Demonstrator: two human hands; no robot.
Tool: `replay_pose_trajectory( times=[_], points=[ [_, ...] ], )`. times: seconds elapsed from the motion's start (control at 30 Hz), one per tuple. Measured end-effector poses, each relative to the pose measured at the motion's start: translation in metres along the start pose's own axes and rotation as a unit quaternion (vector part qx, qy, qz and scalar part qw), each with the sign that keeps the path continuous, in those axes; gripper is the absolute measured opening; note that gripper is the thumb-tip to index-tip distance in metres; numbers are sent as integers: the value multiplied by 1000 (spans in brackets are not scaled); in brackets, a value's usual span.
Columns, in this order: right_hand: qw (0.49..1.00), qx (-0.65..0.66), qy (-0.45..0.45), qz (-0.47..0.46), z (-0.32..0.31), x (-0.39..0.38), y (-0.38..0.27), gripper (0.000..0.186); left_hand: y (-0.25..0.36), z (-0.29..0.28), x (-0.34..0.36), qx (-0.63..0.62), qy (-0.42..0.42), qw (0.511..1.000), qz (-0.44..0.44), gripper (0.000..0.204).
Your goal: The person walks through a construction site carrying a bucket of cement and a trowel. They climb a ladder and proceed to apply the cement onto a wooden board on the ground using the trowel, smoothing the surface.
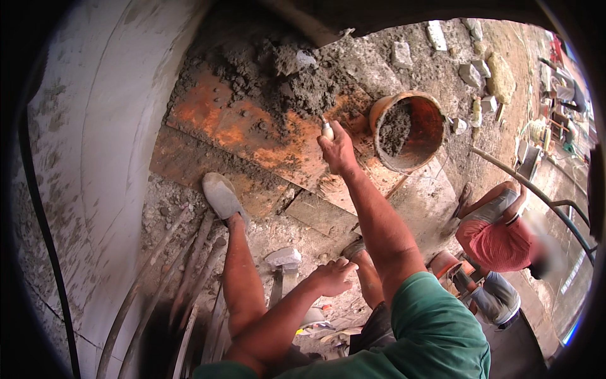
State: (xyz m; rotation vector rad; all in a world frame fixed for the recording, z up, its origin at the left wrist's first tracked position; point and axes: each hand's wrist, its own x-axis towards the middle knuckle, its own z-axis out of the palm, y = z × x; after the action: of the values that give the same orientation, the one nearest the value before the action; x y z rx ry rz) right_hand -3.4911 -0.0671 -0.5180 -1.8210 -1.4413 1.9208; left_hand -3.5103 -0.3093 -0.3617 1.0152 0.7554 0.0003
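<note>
My right hand (pixel 338 148) is closed round the pale handle (pixel 327 129) of a tool, likely a trowel, whose far end is lost in a dark, lumpy heap of wet mortar (pixel 309 91) on orange-stained boards (pixel 221 132). An orange bucket (pixel 428 148), partly filled with mortar (pixel 396 129), sits just right of that hand. My left hand (pixel 331 278) hangs low with its fingers apart and nothing in them, near a pale lump (pixel 284 258) on the ground.
A white wall (pixel 101 158) runs down the left, with long bars (pixel 151 278) beside it. Stone blocks (pixel 470 74) lie at upper right. A crouching person in a red shirt (pixel 489 243) is at right, another seated person (pixel 492 300) below, near a curved pipe (pixel 508 167).
</note>
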Motion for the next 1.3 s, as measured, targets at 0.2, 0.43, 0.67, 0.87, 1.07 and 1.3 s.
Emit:
replay_pose_trajectory(
  times=[0.2, 0.43, 0.67, 0.87, 1.07, 1.3],
  points=[
    [999, -4, 32, 1, -30, -56, -15, 19, 2, -3, 4, -8, -5, 1000, -5, 66],
    [986, -25, 153, 63, -92, -161, -44, 30, -4, 7, 10, -23, 12, 1000, -17, 68],
    [853, -329, 403, -38, -137, -169, 12, 45, -7, 7, 15, -36, 1, 999, -5, 68],
    [886, -234, 390, -94, -117, -162, 10, 47, -4, 2, 10, -58, 14, 998, -11, 65],
    [953, -281, 101, 58, -63, -141, 41, 53, 1, -7, 0, -45, 17, 999, -23, 63],
    [968, -240, 24, -71, -45, 29, 41, 35, 0, -7, 1, -34, 18, 999, 17, 64]
  ],
)
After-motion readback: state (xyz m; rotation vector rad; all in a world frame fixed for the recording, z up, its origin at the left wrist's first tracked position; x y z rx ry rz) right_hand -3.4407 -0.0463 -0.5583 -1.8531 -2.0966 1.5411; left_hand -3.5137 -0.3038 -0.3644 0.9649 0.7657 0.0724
